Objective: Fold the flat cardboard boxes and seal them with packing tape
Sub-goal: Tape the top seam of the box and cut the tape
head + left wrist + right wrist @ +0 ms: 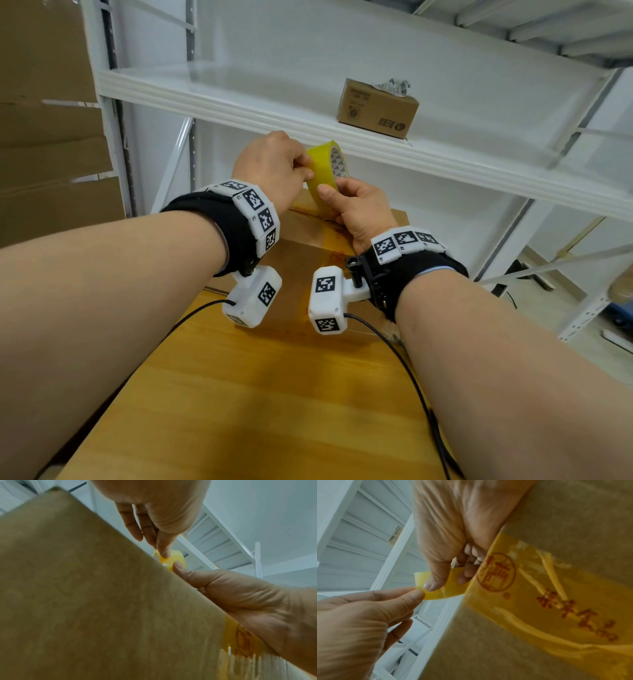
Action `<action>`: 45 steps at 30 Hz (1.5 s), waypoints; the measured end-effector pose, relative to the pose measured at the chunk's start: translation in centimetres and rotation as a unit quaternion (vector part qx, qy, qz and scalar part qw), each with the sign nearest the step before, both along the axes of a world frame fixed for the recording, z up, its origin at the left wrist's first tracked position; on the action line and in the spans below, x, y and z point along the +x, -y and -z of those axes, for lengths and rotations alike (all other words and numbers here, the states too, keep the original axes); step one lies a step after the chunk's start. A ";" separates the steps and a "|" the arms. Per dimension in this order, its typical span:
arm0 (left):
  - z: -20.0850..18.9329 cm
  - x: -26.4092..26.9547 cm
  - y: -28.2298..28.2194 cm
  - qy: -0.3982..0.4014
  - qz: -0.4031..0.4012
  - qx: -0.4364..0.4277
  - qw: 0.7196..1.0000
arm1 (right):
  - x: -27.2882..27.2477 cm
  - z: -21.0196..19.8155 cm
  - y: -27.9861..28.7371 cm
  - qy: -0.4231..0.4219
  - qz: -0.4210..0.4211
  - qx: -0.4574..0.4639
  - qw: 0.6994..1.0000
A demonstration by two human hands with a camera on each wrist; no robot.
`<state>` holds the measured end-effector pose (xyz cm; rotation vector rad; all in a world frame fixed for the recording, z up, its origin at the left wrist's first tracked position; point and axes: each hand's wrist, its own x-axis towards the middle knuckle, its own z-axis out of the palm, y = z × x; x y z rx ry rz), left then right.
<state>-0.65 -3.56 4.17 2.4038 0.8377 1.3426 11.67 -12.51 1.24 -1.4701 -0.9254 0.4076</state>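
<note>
Both hands hold the yellow tape roll point(327, 171) above the box point(308, 246) on the table point(260, 394): right hand point(359, 209) grips the roll, left hand point(274, 168) pinches its loose end.

Glossy yellow tape point(327, 171), matt cardboard point(308, 240)

Both forearms extended; left grip point(274, 168) and right grip point(356, 209) pinching, thumbs near

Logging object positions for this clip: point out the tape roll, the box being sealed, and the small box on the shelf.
tape roll point(322, 171), head view, yellow outer band.
box being sealed point(301, 246), head view, top face.
small box on the shelf point(376, 109), head view, front side.
</note>
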 end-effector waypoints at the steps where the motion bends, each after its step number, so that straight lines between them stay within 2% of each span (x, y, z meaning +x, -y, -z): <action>1: 0.1 -0.1 -0.1 0.003 -0.002 -0.001 1.000 | 0.0 0.0 0.0 0.000 -0.005 -0.002 1.000; 13: -0.5 -0.3 -0.2 -0.019 0.001 -0.008 1.000 | -0.2 0.1 0.4 0.009 -0.022 -0.020 1.000; 25: -0.6 0.0 0.4 -0.149 -0.025 -0.011 0.989 | -0.5 0.1 0.4 0.020 -0.015 -0.013 1.000; 31: -0.9 0.1 1.0 -0.180 -0.031 0.015 0.983 | -0.2 0.3 -0.1 0.064 0.015 -0.012 0.998; 34: -1.2 -0.2 1.2 -0.151 -0.014 0.001 0.988 | 0.0 0.3 -0.1 0.064 0.034 -0.009 0.997; 41: -1.5 -1.3 0.0 0.008 0.045 -0.102 0.994 | 0.4 0.3 0.1 0.042 0.042 -0.021 0.998; 45: -0.7 -0.8 -0.6 -0.049 0.038 -0.089 0.994 | 0.3 0.5 0.2 0.049 0.042 -0.019 0.998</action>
